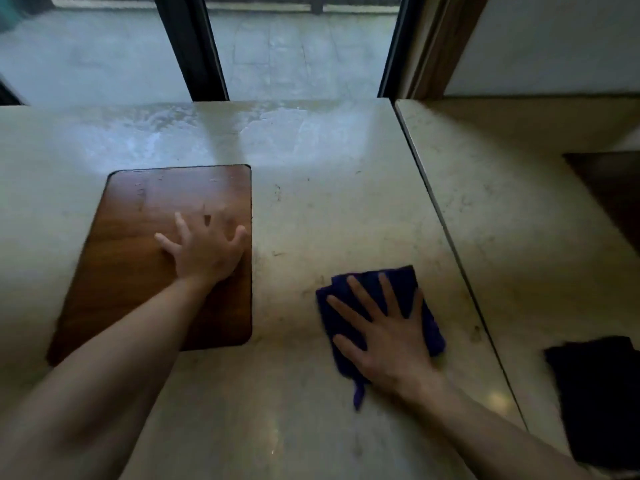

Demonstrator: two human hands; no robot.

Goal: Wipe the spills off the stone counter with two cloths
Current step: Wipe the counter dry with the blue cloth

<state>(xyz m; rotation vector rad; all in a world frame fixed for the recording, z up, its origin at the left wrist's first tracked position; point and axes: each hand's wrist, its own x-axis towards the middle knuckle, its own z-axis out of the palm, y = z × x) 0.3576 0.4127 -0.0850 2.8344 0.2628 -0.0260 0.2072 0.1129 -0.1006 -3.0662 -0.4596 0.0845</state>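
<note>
A pale stone counter (311,209) fills the view, with small dark marks on it near the middle. My right hand (388,330) lies flat with spread fingers on a folded blue cloth (398,282), pressing it to the stone right of centre. My left hand (204,251) rests flat, fingers spread, on a brown wooden board (145,265) lying on the left of the counter. A dark cloth (599,393) lies on the adjoining stone slab at the lower right, away from both hands.
A seam (446,230) runs diagonally between the main counter and the right slab. Behind the counter stand a window with a dark frame post (194,50) and a wooden jamb (440,46). A wet-looking sheen (194,133) covers the counter's far part.
</note>
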